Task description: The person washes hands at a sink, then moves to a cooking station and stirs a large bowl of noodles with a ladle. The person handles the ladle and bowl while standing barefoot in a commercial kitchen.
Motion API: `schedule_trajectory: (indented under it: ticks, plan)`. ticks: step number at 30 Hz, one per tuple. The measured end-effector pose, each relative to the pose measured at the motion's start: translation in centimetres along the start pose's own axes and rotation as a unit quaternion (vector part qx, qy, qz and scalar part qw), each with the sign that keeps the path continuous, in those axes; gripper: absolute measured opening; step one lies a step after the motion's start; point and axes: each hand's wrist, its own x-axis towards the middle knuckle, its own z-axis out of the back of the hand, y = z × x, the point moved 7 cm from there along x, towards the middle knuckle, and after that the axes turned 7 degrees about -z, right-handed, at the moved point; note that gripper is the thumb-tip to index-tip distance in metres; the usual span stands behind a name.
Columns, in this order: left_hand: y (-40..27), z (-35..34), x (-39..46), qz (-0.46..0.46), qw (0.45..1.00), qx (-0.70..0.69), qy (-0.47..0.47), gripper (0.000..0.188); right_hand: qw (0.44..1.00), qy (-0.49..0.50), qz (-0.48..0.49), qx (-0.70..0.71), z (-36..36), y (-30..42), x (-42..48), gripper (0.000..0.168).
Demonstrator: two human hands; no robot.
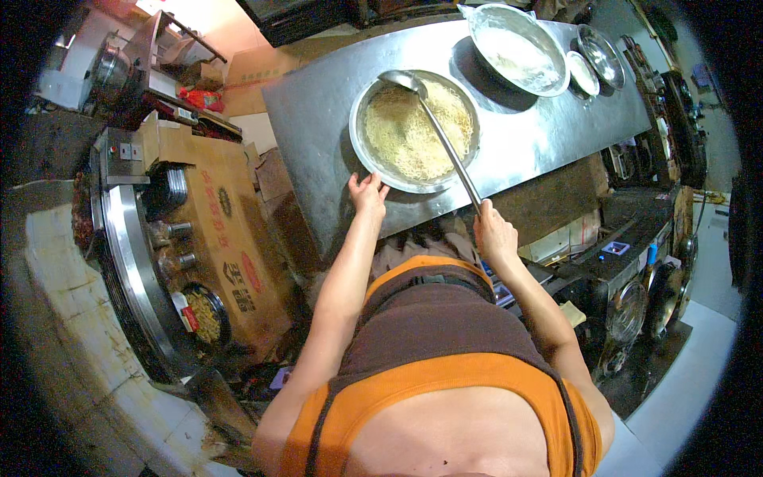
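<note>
A round metal basin [356, 128] stands on the steel table in front of me, with a mass of thin pale yellow noodles [405, 134] in it. My left hand [368, 192] is at the basin's near left rim, fingers touching its outside. Gripped in my right hand [496, 231] is the handle of a long metal ladle [444, 134]. The ladle slants across the basin, its bowl at the far rim above the noodles. Part of the noodles is hidden beneath the handle.
Farther right on the steel table [310, 119] are a large basin [560, 77] with white powdery contents, a small bowl [583, 74] and a metal bowl [602, 56]. Cardboard [226, 226] covers a counter on my left. To the right is a dark cooking range [638, 238].
</note>
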Motion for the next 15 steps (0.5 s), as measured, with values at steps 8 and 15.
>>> schedule_trajectory:
  ticks: [8,15]
  plan:
    - [0.4,-0.4,-1.0,0.014,0.999,-0.021,-0.025,0.07,0.993,0.046,0.056,0.091,0.7,-3.0,-2.9,0.023]
    - [2.3,-0.7,-1.6,0.06,0.998,0.003,-0.019,0.078,0.9,0.258,-0.052,0.348,-3.6,-0.8,-1.5,0.027]
